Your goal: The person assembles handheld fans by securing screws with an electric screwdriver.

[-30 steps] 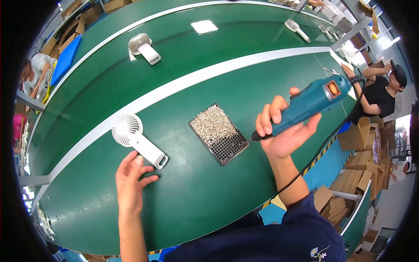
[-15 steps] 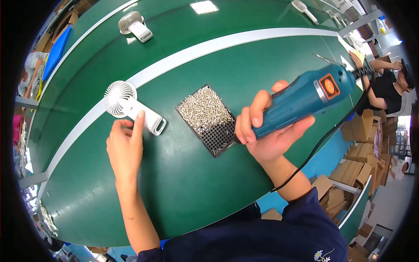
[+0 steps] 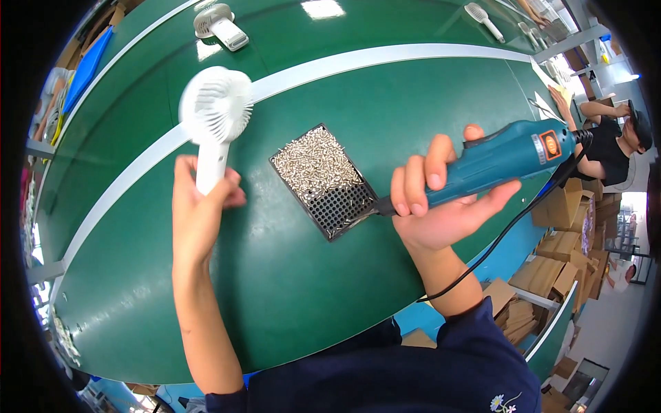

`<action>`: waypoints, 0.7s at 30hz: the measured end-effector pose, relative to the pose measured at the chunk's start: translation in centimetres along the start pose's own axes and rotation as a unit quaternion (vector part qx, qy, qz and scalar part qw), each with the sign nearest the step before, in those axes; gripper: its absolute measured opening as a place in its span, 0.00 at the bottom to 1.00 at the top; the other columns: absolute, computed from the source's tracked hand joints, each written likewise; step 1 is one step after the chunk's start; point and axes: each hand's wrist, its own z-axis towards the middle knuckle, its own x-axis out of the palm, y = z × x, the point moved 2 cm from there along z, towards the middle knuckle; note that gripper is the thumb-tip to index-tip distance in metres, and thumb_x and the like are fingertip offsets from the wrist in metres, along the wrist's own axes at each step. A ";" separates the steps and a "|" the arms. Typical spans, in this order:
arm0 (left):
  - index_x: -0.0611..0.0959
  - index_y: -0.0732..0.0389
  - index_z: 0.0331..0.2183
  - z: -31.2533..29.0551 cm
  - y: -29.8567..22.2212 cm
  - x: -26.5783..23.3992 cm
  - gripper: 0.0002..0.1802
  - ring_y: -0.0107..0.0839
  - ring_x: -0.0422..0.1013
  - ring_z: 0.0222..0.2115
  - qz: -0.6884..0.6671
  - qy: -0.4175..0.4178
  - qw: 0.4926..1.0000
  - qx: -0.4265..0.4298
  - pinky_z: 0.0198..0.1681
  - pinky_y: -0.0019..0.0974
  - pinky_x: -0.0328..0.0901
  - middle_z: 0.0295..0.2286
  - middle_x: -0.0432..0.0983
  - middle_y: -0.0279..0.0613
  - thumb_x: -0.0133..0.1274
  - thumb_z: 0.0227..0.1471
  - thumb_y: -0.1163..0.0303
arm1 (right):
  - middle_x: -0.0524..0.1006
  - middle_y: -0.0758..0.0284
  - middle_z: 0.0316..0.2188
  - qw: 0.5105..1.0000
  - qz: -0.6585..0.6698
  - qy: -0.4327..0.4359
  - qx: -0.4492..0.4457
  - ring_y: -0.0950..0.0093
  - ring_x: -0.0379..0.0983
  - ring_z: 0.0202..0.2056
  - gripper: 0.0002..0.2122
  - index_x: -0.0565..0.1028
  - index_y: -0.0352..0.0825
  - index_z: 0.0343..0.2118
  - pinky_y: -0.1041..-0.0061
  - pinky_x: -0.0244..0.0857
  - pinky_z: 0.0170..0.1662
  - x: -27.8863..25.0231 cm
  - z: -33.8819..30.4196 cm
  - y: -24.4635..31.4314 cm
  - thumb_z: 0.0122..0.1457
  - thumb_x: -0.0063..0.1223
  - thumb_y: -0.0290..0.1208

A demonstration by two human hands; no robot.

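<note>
My left hand (image 3: 200, 196) grips the handle of a white handheld fan (image 3: 215, 110), raised off the table with its round grille up. In my right hand (image 3: 441, 199) is a teal electric screwdriver (image 3: 492, 165), its black cord running from the far right end. The tool's dark tip reaches down to the near right edge of a black tray (image 3: 344, 217). Small silver screws (image 3: 313, 162) heap over the tray's far part, while its near part shows rows of holes with a few screws lying on them.
The green table (image 3: 303, 296) is crossed by a white strip (image 3: 344, 67). Beyond it lie another white fan (image 3: 222, 27) and a white brush-shaped item (image 3: 484, 20). At the right, a person in black (image 3: 613, 148) sits near cardboard boxes (image 3: 551, 268).
My left hand has taken hold of the white fan and lifted it from the table, turning it upright. The screwdriver has moved slightly right and down, tilting flatter.
</note>
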 end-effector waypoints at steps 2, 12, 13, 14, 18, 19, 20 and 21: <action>0.67 0.64 0.38 -3.2 0.1 -0.3 0.16 0.25 0.66 0.19 -0.169 0.037 0.983 -0.058 0.20 0.29 0.63 0.25 0.71 0.41 0.54 0.49 0.71 | 0.65 0.67 0.23 1.000 0.010 -0.004 -0.001 0.78 0.60 0.12 0.37 0.57 0.45 0.53 0.77 0.56 0.14 0.5 0.0 0.4 0.53 0.19 0.73; 0.70 0.71 0.41 -12.0 3.1 4.7 0.20 0.33 0.75 0.33 -0.248 0.013 0.968 -0.033 0.38 0.35 0.71 0.35 0.76 0.53 0.58 0.44 0.84 | 0.65 0.62 0.25 0.997 -0.016 0.065 -0.036 0.69 0.63 0.17 0.37 0.55 0.45 0.55 0.71 0.60 0.20 5.4 -3.0 0.0 0.51 0.37 0.70; 0.69 0.72 0.41 -12.2 2.9 4.7 0.21 0.35 0.75 0.36 -0.233 0.023 0.972 -0.018 0.41 0.36 0.71 0.35 0.76 0.53 0.58 0.44 0.85 | 0.65 0.62 0.25 0.997 -0.015 0.069 -0.038 0.69 0.63 0.17 0.37 0.55 0.45 0.55 0.71 0.60 0.20 6.0 -3.3 0.0 0.51 0.37 0.70; 0.68 0.74 0.42 -12.3 2.9 4.5 0.22 0.37 0.75 0.37 -0.233 0.028 0.972 -0.012 0.44 0.37 0.71 0.35 0.75 0.54 0.58 0.43 0.87 | 0.66 0.61 0.25 0.997 -0.020 0.069 -0.023 0.68 0.63 0.17 0.37 0.55 0.44 0.55 0.70 0.60 0.21 6.6 -3.6 -0.1 0.51 0.39 0.70; 0.69 0.74 0.41 -12.1 2.5 3.9 0.21 0.36 0.76 0.36 -0.252 0.025 0.967 -0.012 0.43 0.36 0.71 0.34 0.76 0.52 0.58 0.43 0.87 | 0.67 0.60 0.26 0.997 -0.001 0.077 0.000 0.68 0.63 0.17 0.37 0.55 0.43 0.55 0.70 0.61 0.22 7.7 -4.2 -1.5 0.51 0.42 0.68; 0.70 0.74 0.40 -12.1 2.7 3.7 0.20 0.35 0.76 0.35 -0.240 0.036 0.970 0.000 0.42 0.35 0.71 0.33 0.76 0.51 0.58 0.43 0.87 | 0.67 0.60 0.25 0.996 0.002 0.085 0.014 0.68 0.64 0.17 0.37 0.55 0.43 0.55 0.70 0.61 0.22 7.7 -4.4 -1.8 0.51 0.42 0.67; 0.70 0.74 0.39 -12.1 2.8 3.4 0.20 0.34 0.76 0.35 -0.228 0.048 0.973 0.011 0.41 0.34 0.72 0.32 0.77 0.50 0.58 0.43 0.87 | 0.67 0.60 0.25 0.996 0.009 0.087 0.020 0.69 0.63 0.16 0.37 0.55 0.42 0.54 0.71 0.61 0.21 7.8 -4.4 -2.2 0.51 0.40 0.68; 0.70 0.74 0.39 -12.1 3.1 3.0 0.20 0.34 0.76 0.35 -0.229 0.044 0.972 0.011 0.41 0.34 0.72 0.32 0.77 0.50 0.58 0.43 0.87 | 0.67 0.60 0.25 0.996 0.010 0.089 0.023 0.69 0.63 0.16 0.37 0.55 0.42 0.54 0.71 0.61 0.21 8.0 -4.5 -2.5 0.51 0.40 0.68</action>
